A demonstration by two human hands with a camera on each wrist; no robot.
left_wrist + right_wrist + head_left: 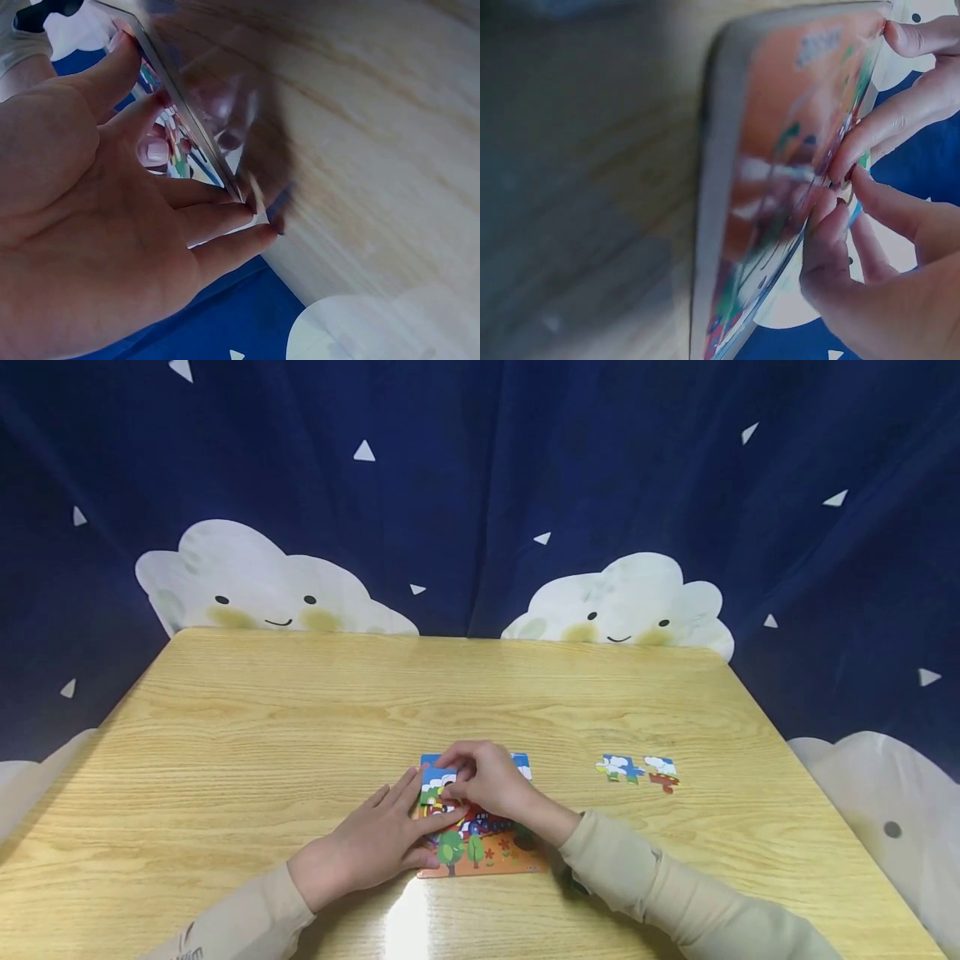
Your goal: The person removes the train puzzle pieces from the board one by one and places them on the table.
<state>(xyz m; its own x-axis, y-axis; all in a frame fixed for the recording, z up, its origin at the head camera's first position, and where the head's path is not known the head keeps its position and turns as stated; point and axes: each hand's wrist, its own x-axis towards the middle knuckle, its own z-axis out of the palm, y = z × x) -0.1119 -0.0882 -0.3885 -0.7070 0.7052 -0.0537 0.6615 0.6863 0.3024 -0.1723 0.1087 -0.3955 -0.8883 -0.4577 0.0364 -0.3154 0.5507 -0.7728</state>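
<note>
A jigsaw puzzle (510, 857) with a cartoon picture of orange ground, trees and a red vehicle lies flat on the table. My left hand (372, 841) rests at its left edge, fingers extended, the index finger reaching over the picture. Over the upper part, my right hand (491, 783) pinches a puzzle piece between thumb and fingertips; the fingers partly hide it. In the right wrist view, the pinching right hand (885, 262) meets the left index fingertip on the board. The left wrist view shows the left hand (112, 217) along the board's edge (184, 112).
Two loose puzzle pieces, one with a cloud (620, 767) and one with cloud and red (662, 772), lie right of the puzzle on the wooden table (300, 718). A dark blue curtain (450, 460) with clouds and white triangles hangs behind.
</note>
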